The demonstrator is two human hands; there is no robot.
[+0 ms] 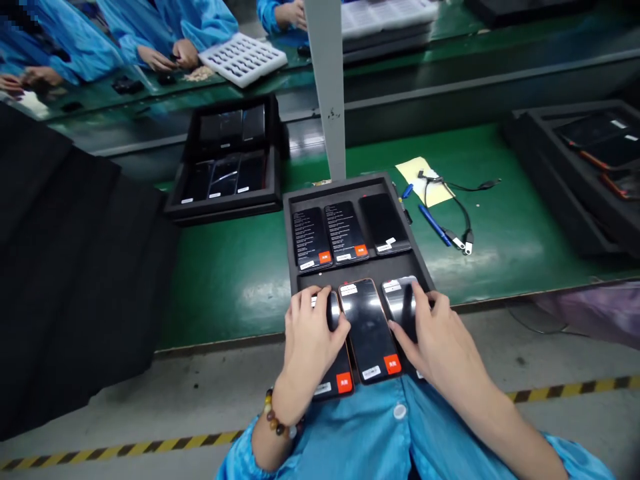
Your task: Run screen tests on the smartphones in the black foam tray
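Note:
A dark tray (292, 235) rests partly on my lap and on the green bench edge. Its far row holds three black phones (345, 232). In the near row lie three more. My left hand (311, 340) lies flat on the left phone (340, 363), fingers spread. The middle phone (369, 328) lies bare between my hands, with an orange sticker near its lower end. My right hand (435, 333) rests on the right phone (400, 301), fingers stretched over its screen.
A second tray of phones (225, 200) sits further back on the green bench. Cables (457, 220), a blue pen (434, 224) and a yellow note (420, 175) lie to the right. Another tray (575, 180) is at far right. A grey post (327, 87) stands behind. Other workers' hands (170, 57) work across.

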